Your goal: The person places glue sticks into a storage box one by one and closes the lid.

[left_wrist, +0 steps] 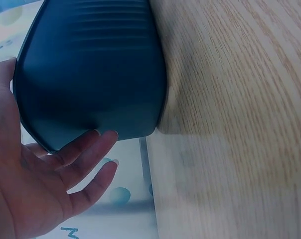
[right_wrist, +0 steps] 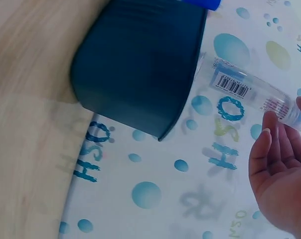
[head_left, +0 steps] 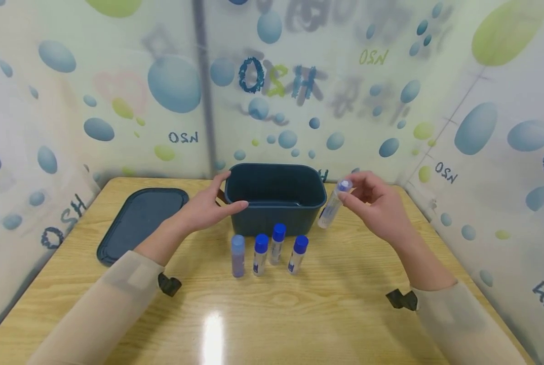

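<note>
A dark teal plastic bin [head_left: 275, 222] stands upright near the table's back edge. My left hand [head_left: 210, 207] spans its left end, thumb over the front rim and other fingers at the back corner; the left wrist view has the fingers [left_wrist: 85, 159] loosely extended by the end wall. To the right of the bin, my right hand [head_left: 376, 205] pinches a clear glue stick [head_left: 331, 209] by its upper end, tilted. A printed barcode label shows on it in the right wrist view. Several more glue sticks [head_left: 279, 243] stand upright in front of the bin, most with bright blue caps.
A dark flat lid [head_left: 146, 218] lies on the wooden table [head_left: 272, 314] at the left, beside my left forearm. Patterned curtain walls [head_left: 272, 126] enclose the table at the back and sides, close behind the bin.
</note>
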`<control>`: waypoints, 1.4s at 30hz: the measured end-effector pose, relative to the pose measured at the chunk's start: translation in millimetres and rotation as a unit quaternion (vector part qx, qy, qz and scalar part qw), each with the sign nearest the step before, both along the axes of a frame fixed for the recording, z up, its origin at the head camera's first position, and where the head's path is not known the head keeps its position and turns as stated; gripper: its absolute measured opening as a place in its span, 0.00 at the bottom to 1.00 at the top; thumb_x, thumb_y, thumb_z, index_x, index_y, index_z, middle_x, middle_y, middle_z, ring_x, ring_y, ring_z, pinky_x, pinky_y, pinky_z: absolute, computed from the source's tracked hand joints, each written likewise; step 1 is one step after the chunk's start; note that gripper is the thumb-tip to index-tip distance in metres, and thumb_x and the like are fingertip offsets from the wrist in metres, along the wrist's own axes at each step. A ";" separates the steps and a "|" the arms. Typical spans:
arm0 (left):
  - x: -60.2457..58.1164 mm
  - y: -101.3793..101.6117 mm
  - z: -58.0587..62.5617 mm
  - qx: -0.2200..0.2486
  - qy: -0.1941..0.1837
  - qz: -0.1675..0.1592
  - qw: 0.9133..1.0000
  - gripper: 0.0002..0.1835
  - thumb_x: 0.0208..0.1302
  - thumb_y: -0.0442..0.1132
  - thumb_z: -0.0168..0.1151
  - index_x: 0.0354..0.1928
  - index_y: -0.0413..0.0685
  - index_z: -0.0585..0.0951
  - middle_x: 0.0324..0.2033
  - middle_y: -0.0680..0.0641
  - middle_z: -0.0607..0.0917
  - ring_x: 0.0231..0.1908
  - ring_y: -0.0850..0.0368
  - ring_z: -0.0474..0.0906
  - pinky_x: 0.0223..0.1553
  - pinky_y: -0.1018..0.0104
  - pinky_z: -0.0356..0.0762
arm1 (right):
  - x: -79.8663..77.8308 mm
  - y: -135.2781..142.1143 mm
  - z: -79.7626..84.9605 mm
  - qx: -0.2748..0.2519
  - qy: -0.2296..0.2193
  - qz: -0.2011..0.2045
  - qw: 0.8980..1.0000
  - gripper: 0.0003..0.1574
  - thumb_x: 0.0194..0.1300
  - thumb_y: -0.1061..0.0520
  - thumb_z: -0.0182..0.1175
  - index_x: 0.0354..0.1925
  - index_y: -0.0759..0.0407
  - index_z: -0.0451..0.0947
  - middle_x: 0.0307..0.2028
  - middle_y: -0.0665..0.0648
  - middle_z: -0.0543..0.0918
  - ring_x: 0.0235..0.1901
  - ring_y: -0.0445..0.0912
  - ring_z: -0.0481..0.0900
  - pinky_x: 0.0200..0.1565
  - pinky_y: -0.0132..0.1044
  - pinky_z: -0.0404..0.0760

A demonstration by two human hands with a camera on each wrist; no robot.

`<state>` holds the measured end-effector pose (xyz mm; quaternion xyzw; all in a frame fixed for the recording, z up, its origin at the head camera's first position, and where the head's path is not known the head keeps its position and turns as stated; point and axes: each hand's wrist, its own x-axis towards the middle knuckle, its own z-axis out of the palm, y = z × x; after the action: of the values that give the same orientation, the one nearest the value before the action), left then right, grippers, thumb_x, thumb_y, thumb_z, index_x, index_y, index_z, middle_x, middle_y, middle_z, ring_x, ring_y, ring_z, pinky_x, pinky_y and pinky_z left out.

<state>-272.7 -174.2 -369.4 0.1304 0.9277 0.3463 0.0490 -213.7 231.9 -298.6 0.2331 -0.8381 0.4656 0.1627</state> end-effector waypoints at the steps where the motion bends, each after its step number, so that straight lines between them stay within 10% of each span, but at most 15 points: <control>1: 0.2 0.3 0.2 0.001 -0.001 0.000 1.000 0.63 0.68 0.79 0.62 0.91 0.62 0.42 0.62 0.38 0.83 0.50 0.46 0.88 0.47 0.52 0.86 | -2.1 -0.2 2.6 -0.003 0.002 0.000 1.000 0.14 0.76 0.64 0.69 0.57 0.62 0.83 0.37 0.44 0.85 0.30 0.42 0.80 0.31 0.29 0.77; 18: 0.4 -1.3 1.2 0.011 -0.003 -0.006 1.000 0.62 0.70 0.77 0.63 0.91 0.60 0.42 0.65 0.36 0.82 0.57 0.40 0.87 0.52 0.47 0.88 | -43.3 -26.5 26.2 -0.028 -0.025 -0.009 0.999 0.19 0.78 0.53 0.68 0.61 0.59 0.83 0.45 0.45 0.85 0.35 0.40 0.87 0.39 0.32 0.85; 42: -3.2 -2.6 -7.3 0.019 0.001 -0.003 1.000 0.61 0.69 0.79 0.61 0.91 0.65 0.41 0.63 0.38 0.83 0.55 0.42 0.87 0.49 0.50 0.87 | -117.9 -86.3 -4.2 0.006 -0.093 0.033 0.995 0.22 0.78 0.48 0.68 0.63 0.56 0.81 0.53 0.59 0.87 0.46 0.56 0.88 0.46 0.45 0.90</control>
<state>-275.9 -176.8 -376.7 0.1348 0.9207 0.3633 0.0470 -331.6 145.6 -302.8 0.2171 -0.8443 0.4854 0.0669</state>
